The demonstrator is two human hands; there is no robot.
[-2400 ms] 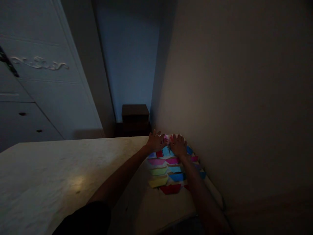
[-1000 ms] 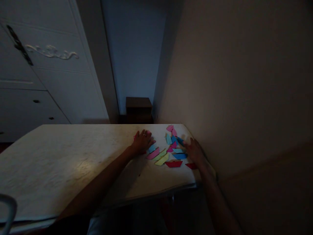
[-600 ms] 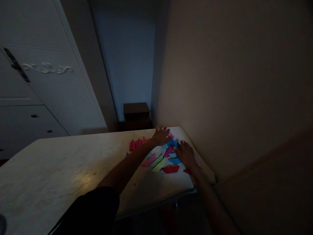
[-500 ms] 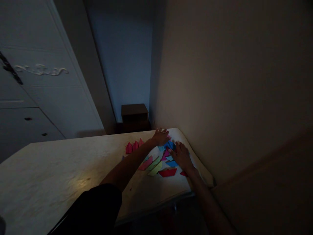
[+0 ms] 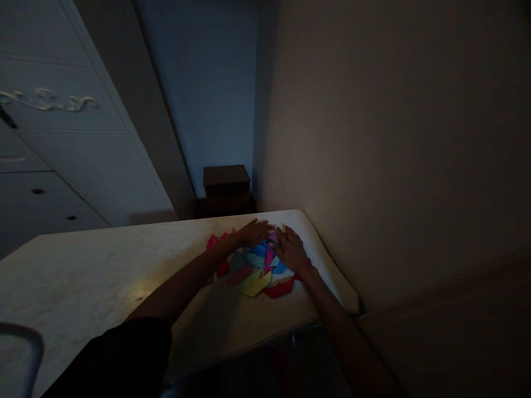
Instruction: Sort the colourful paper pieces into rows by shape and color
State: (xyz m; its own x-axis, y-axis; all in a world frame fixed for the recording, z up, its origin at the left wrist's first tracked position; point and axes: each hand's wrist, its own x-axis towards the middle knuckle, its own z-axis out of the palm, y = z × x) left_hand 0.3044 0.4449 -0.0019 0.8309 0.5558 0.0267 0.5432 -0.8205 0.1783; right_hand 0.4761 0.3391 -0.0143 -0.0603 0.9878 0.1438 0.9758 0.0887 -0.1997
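Observation:
Folded paper boats in several colours lie bunched together on the pale tabletop (image 5: 95, 265). My left hand (image 5: 254, 232) rests over the far side of the bunch, palm down with its fingers stretched out. On the right edge of the pile lies my right hand (image 5: 291, 247), fingers extended and flat on the paper. Nearest to me are a yellow paper boat (image 5: 256, 285) and a red paper boat (image 5: 279, 289). A blue paper boat (image 5: 279, 268) sits just below my right hand. Pink folded pieces (image 5: 212, 241) show behind my left forearm; what lies under both palms is hidden.
A beige wall (image 5: 373, 138) runs close along the table's right side. White cabinets (image 5: 91, 177) with dark knobs stand at the left. Beyond the table's far edge is a low brown box-like piece of furniture (image 5: 226, 176). A grey curved bar (image 5: 35, 342) shows at lower left.
Both hands have shifted left, and the paper boats are now packed closer together, some overlapping. The pink pieces now sit nearer the rest. The view has moved slightly.

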